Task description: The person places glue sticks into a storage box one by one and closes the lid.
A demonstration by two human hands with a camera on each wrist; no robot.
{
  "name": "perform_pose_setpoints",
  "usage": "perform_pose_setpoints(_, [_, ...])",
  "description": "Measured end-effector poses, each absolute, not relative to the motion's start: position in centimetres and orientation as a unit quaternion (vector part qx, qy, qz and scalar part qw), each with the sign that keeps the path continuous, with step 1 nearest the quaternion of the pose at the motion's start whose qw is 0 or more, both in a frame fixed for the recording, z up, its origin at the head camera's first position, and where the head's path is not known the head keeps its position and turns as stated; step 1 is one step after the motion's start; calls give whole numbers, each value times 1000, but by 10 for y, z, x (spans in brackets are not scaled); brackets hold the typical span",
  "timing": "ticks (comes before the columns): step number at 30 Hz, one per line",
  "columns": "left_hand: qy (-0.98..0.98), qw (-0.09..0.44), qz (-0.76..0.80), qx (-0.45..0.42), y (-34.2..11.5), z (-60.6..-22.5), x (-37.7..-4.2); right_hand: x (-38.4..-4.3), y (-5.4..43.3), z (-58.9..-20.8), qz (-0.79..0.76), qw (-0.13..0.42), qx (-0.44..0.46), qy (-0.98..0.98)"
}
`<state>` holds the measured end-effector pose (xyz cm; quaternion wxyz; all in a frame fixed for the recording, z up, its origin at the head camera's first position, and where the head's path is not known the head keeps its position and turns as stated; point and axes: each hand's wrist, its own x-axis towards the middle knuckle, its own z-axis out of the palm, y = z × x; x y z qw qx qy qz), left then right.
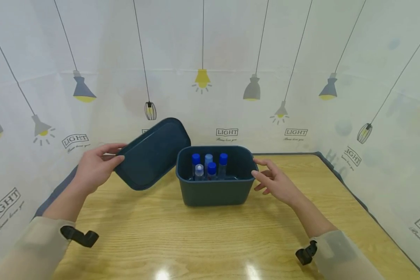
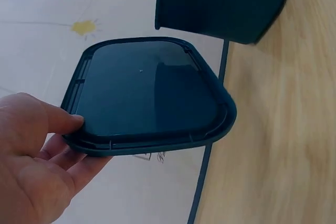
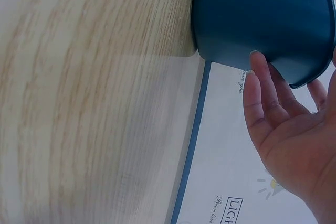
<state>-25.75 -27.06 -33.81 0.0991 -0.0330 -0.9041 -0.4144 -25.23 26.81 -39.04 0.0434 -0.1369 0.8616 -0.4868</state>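
My left hand [image 1: 97,165] holds a dark blue plastic lid [image 1: 155,153] by its left end, thumb on one face and fingers behind. The lid tilts up above the table, its far end beside the bin's upper left corner. In the left wrist view its ridged edge faces the camera. A matching bin [image 1: 217,193] stands open-topped on the table. Inside, mostly to its left, several clear tubes stand upright, most with blue caps [image 1: 223,158]. My right hand [image 1: 275,181] is at the bin's right end, thumb and index fingertips at the rim, other fingers loosely spread below.
The light wood table [image 1: 210,237] runs back to a pale wall covering [image 1: 210,46] printed with hanging lamps. Dark blue edging [image 1: 339,177] follows the table's borders. Black wrist mounts [image 1: 79,235] sit on both sleeves.
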Motion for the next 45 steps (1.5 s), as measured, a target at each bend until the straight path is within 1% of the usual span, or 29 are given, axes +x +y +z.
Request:
perform_pose_setpoints(9, [-873, 155, -458, -71, -231, -315, -275, -254, 267, -392, -492, 42, -143, 858])
perform_pose_setpoints(20, [-858, 216, -443, -147, -189, -303, -295, -254, 264, -390, -493, 44, -145, 857])
perform_pose_setpoints(26, [-846, 227, -451, -171, -173, -299, -300, -253, 263, -388, -477, 36, -138, 867])
perform_pose_setpoints(30, [-841, 230, -451, -190, -162, -296, -302, -252, 264, -384, -428, -6, -129, 894])
perform_pose_setpoints(35, [-842, 236, -432, -221, -148, -292, -302, -257, 263, -365, -420, -98, -138, 892])
perform_pose_setpoints(38, [-843, 236, -421, -240, -143, -291, -302, -261, 256, -348, -439, -139, -145, 876])
perform_pose_setpoints(41, [-841, 237, -409, -263, -139, -291, -301, -264, 249, -332, -454, -158, -148, 864])
perform_pose_setpoints(45, [-838, 240, -392, -296, -134, -293, -299, -265, 240, -319, -465, -163, -163, 855])
